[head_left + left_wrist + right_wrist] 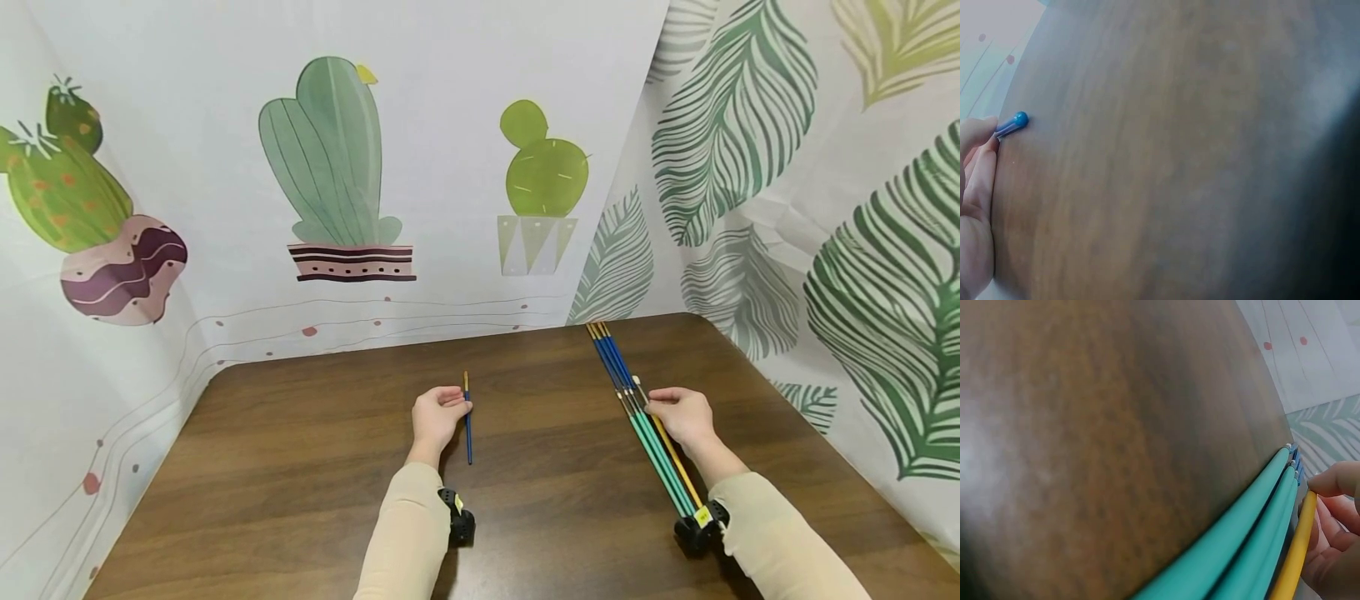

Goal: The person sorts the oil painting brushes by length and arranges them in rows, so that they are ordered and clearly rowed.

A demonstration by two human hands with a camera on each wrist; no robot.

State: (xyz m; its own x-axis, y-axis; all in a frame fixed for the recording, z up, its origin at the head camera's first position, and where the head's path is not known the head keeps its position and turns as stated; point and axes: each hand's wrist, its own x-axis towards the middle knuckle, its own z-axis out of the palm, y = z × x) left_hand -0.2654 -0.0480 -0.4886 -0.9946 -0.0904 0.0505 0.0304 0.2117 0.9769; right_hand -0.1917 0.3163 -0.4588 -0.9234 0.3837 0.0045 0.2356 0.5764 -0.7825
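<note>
Near the middle of the table, my left hand [438, 418] pinches a blue paintbrush [468, 437] between thumb and fingers, its bristles pointing to the far edge. In the left wrist view the round blue end of that paintbrush [1019, 120] sticks out past the thumb. Over on the right, my right hand [684, 414] pinches a yellow paintbrush [678, 457] near its pale bristles. This brush lies along the right side of several green paintbrushes [660, 462]. Beyond them several blue paintbrushes [611, 358] lie side by side, bristles at the table's far edge.
The brown wooden table [300, 467] has rounded far corners. A white cloth [450, 167] printed with cacti hangs behind it, and a leaf-printed cloth [757, 292] hangs along the right. Each wrist carries a small black camera [461, 527].
</note>
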